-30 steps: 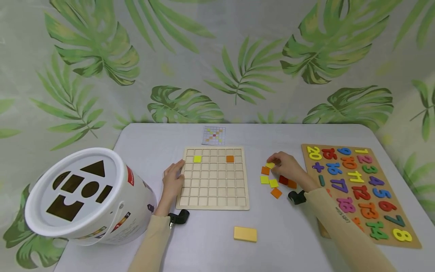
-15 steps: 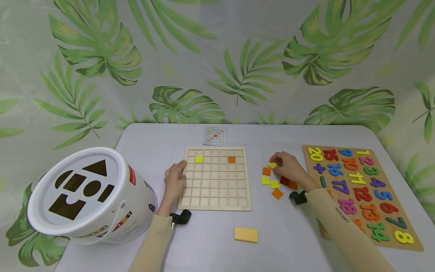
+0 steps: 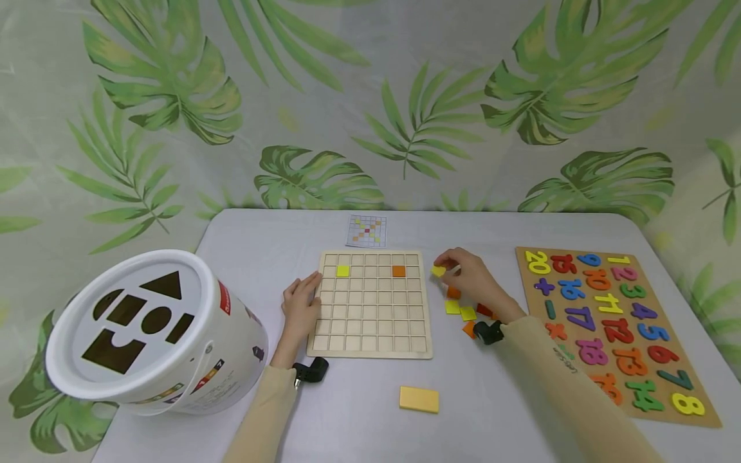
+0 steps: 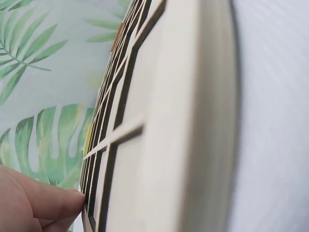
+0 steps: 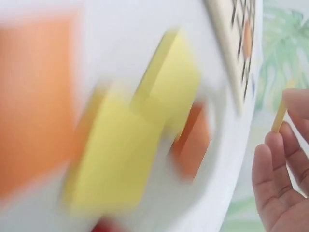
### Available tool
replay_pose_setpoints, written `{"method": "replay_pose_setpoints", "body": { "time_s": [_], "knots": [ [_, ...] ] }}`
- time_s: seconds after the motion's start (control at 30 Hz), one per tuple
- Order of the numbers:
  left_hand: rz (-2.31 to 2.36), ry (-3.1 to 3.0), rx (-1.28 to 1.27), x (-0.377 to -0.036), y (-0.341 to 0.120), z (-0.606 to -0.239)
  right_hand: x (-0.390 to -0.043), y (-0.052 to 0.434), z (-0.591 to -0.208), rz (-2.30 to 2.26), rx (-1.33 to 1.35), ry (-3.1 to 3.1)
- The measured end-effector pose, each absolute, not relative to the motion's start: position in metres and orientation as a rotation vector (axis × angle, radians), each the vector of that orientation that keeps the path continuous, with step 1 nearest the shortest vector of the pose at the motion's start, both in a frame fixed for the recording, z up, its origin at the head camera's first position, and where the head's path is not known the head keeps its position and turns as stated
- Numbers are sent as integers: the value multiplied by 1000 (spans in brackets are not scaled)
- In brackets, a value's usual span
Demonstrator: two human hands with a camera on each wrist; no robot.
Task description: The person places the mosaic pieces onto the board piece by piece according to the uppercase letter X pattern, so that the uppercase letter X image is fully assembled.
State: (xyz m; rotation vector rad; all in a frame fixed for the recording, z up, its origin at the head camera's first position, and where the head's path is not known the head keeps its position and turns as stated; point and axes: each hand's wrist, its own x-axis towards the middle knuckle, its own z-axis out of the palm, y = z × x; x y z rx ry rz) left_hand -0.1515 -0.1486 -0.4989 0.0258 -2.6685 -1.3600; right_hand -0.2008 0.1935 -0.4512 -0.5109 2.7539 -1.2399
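Note:
A wooden grid board (image 3: 370, 312) lies flat on the table, one yellow tile (image 3: 343, 271) and one orange tile (image 3: 399, 271) set in cells of the same row. The left hand (image 3: 301, 305) touches the board's left edge; in the left wrist view its fingertips (image 4: 72, 203) meet the rim. Just right of the board, the right hand (image 3: 470, 275) pinches another yellow tile (image 3: 439, 271) between thumb and fingers, seen edge-on in the right wrist view. Below that hand lie loose yellow tiles (image 3: 453, 307), orange tiles (image 3: 469, 329) and a dark red tile (image 3: 484, 310), some partly hidden.
Behind the board lies a small card (image 3: 366, 231) with a coloured grid pattern. A white bucket (image 3: 231, 347) with a shape-cut lid stands left. At right is a number puzzle board (image 3: 619, 334), partly under the right sleeve. A yellow block (image 3: 419, 399) lies in front.
The right hand has carried the pinched yellow tile left and slightly away from the loose tiles, toward the board. The board and left hand have shifted slightly right.

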Motion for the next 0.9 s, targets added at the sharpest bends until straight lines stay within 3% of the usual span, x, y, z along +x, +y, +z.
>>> {"method": "replay_pose_setpoints", "body": {
  "time_s": [0.5,0.9],
  "knots": [
    [-1428,-2686,2,-152,-151,-500,-213,78,-450,-1139,-822,2563],
    [-1424,-2679,22,-152,-151,-500,-221,48,-463,-961,-896,2618]
  ]
}}
